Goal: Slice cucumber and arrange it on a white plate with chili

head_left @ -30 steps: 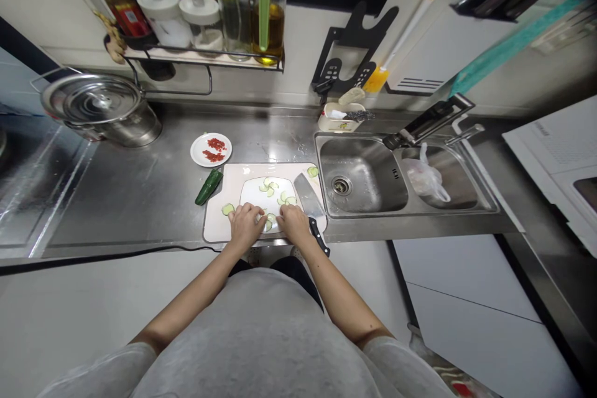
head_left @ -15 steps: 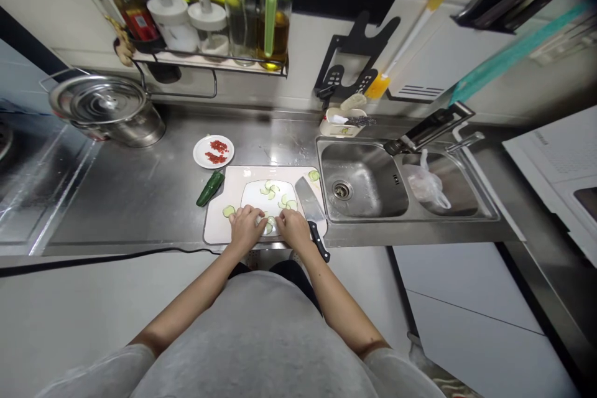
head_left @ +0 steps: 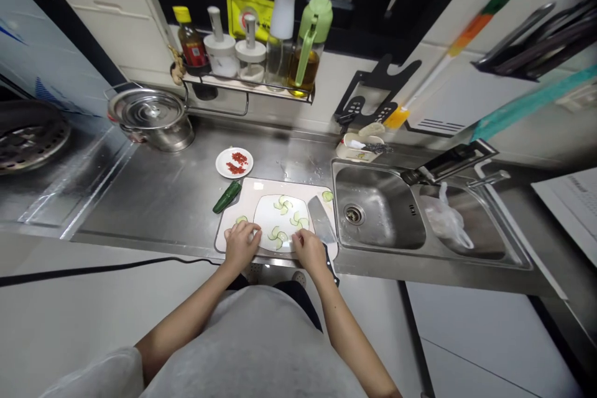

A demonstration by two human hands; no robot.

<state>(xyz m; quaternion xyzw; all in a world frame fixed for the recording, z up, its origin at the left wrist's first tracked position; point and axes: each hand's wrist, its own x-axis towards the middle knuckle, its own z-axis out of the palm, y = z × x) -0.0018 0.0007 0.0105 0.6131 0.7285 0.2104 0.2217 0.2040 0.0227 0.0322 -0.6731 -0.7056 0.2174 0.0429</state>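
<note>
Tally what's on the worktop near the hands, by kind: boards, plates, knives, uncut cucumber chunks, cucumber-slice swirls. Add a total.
Boards: 1, the cutting board
Plates: 2, the round plate and the square plate
Knives: 1, the knife
Uncut cucumber chunks: 1, the dark green chunk
Swirls: 3, the top swirl, right swirl and bottom swirl
Total: 8

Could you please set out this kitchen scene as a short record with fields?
left hand: at the square plate's left side, grip unclear
right hand: at its right side, grip unclear
square plate: on the cutting board, bearing three swirls of green-edged slices
knife: right of that plate
cucumber: by the board's upper left
round plate: holds red pieces
right basin: holds a plastic bag
</note>
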